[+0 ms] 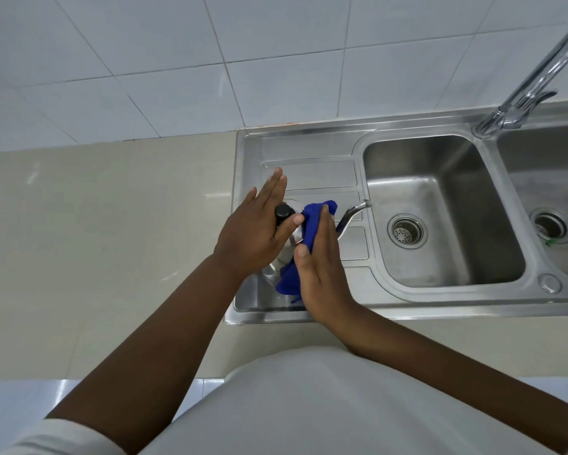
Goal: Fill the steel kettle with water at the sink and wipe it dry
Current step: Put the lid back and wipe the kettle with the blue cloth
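Sink drainboard (308,149), left of two basins (440,257) (545,178): one kettle (349,216), left hand (259,231) flat atop, right hand (322,270) flat, pressing one cloth (312,218).

White tiled wall (177,44) with grey grout behind a beige countertop (95,224)

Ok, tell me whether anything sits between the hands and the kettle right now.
For one hand, yes. The blue cloth lies between the right hand and the side of the steel kettle, pressed there by flat fingers. The left hand rests directly on the kettle's top beside the black knob, with nothing visible between.
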Action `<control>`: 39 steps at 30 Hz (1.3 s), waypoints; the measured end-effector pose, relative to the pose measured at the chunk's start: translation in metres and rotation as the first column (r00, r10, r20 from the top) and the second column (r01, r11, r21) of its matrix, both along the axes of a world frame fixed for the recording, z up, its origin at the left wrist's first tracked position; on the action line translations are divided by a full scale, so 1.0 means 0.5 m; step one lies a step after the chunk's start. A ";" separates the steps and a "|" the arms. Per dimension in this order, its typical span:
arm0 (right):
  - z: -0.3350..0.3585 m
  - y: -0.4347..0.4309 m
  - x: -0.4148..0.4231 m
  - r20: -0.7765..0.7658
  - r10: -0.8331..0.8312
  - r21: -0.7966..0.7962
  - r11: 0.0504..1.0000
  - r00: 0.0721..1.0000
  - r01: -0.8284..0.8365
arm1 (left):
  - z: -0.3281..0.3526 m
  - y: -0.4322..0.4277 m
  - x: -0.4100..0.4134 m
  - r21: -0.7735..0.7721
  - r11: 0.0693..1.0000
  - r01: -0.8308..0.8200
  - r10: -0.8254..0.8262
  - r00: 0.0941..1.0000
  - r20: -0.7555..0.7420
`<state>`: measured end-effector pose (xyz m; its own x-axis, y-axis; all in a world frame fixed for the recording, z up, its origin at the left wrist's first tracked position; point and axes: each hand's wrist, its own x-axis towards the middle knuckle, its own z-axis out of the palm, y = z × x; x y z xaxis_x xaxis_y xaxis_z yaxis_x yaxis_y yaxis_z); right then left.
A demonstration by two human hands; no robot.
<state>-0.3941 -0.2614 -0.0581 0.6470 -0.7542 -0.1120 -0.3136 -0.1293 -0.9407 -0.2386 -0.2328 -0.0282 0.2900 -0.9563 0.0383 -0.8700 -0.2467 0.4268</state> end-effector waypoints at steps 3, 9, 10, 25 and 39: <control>0.001 0.005 -0.001 -0.010 0.018 -0.054 0.998 1.000 -0.018 | 0.005 0.004 0.003 -0.009 0.999 0.037 -0.037 0.999 -0.008; 0.011 -0.047 0.015 0.044 0.036 -0.006 0.999 0.998 -0.036 | 0.010 0.007 0.006 -0.017 0.997 0.076 -0.077 0.996 -0.043; 0.013 -0.055 0.015 0.053 0.034 0.003 0.999 0.998 -0.034 | 0.010 0.007 0.006 -0.019 0.997 0.075 -0.076 0.996 -0.045; 0.004 0.006 -0.020 0.145 0.062 -0.075 0.996 0.987 -0.052 | 0.010 0.006 0.002 0.000 0.999 0.052 -0.052 0.998 -0.034; -0.007 -0.081 0.009 0.071 0.067 -0.028 0.997 0.995 -0.065 | 0.010 0.011 0.005 -0.027 0.996 0.088 -0.089 0.995 -0.045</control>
